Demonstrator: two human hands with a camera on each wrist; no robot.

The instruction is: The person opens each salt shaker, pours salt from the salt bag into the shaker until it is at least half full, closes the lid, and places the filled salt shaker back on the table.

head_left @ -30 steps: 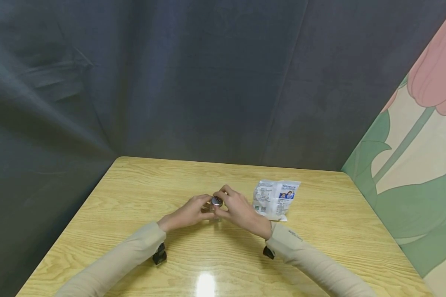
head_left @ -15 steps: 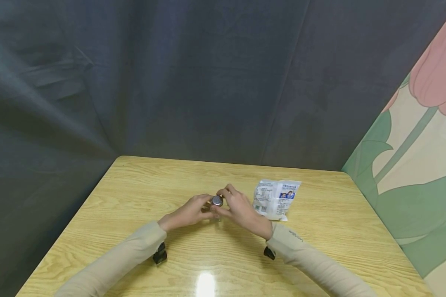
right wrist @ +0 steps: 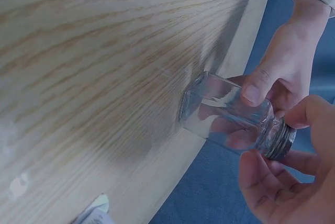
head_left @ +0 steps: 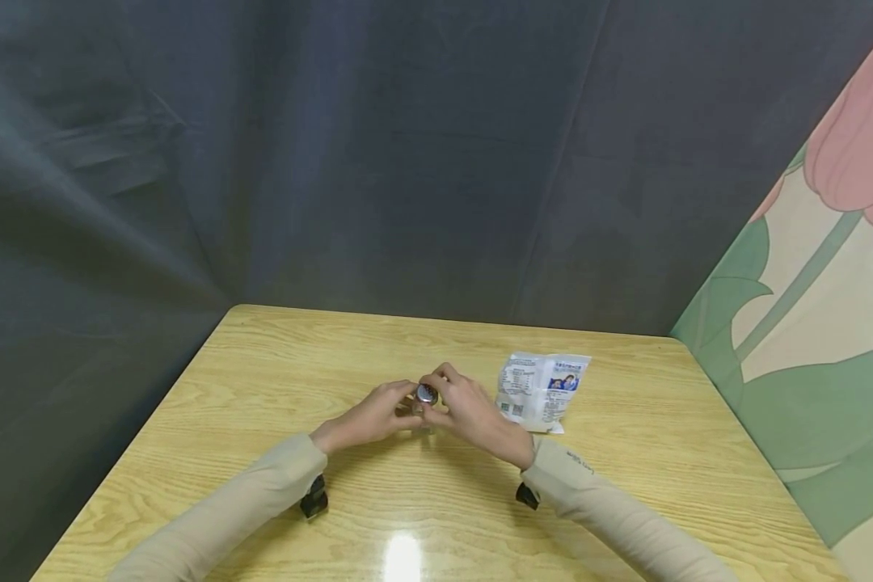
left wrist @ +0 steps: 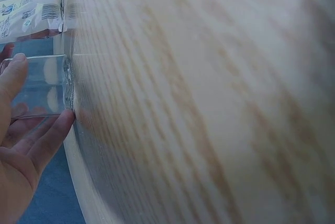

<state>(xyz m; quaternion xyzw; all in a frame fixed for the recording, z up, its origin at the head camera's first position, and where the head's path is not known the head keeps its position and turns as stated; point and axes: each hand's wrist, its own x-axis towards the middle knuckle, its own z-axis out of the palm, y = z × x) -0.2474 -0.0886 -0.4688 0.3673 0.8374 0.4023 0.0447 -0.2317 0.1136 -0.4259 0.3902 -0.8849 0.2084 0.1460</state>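
A clear, square-sided glass shaker (right wrist: 217, 110) with a silver metal lid (head_left: 427, 394) stands upright on the table. Dark holes show in the lid's top in the head view. My left hand (head_left: 374, 414) holds the glass body, thumb on one side and fingers on the other. Around the lid curl the thumb and fingers of my right hand (head_left: 473, 414). In the left wrist view the glass base (left wrist: 68, 85) meets the tabletop, with a left fingertip beside it. The glass looks see-through, with no contents visible.
A white printed packet (head_left: 538, 392) lies to the right, behind my right wrist. The light wooden table (head_left: 422, 517) ends at a dark curtain (head_left: 436, 162) at the back. At the right is a wall with a painted flower (head_left: 854, 162).
My right fingers shift a little around the lid, and the lid's top changes in glint. The left hand keeps its hold on the shaker; the packet stays put.
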